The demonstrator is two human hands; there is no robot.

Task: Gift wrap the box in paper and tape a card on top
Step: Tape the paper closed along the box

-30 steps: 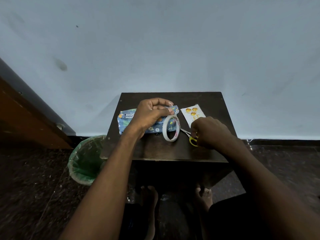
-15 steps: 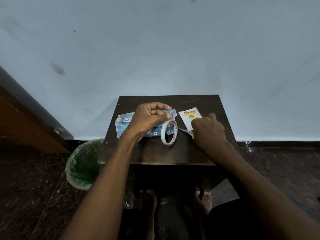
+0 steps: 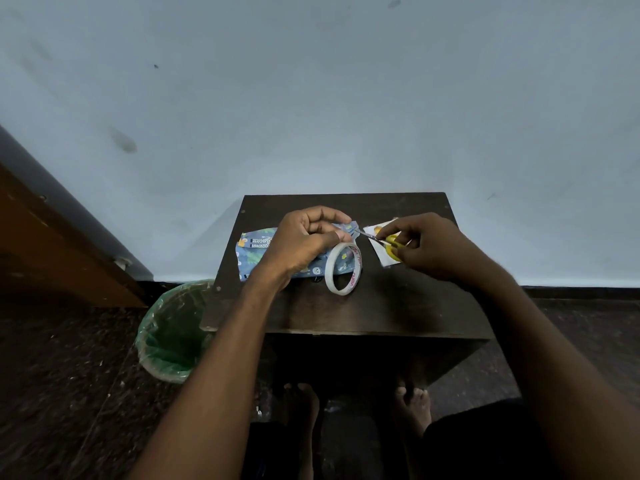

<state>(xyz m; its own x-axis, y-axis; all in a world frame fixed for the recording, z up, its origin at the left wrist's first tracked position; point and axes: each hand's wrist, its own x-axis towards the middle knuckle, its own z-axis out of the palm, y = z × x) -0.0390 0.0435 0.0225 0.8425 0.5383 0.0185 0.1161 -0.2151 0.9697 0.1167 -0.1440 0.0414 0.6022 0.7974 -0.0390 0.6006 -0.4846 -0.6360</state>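
A box wrapped in blue patterned paper [image 3: 258, 244] lies on the small dark table [image 3: 377, 306]. My left hand [image 3: 306, 237] hovers over its right end and pinches the free end of the tape, with the tape roll [image 3: 343, 268] hanging upright just below it. My right hand [image 3: 424, 244] grips the yellow-handled scissors [image 3: 389, 242], whose blades point left towards my left fingertips. A white card with orange spots [image 3: 384, 258] lies flat under my right hand, mostly hidden.
A bin with a green liner [image 3: 169, 327] stands on the floor at the table's left front corner. A pale wall rises just behind the table. A wooden door frame [image 3: 52, 244] is at the left. My bare feet show under the table.
My right hand picked the scissors up off the table and brought the blades left to the tape end. My left hand kept holding the tape over the box.
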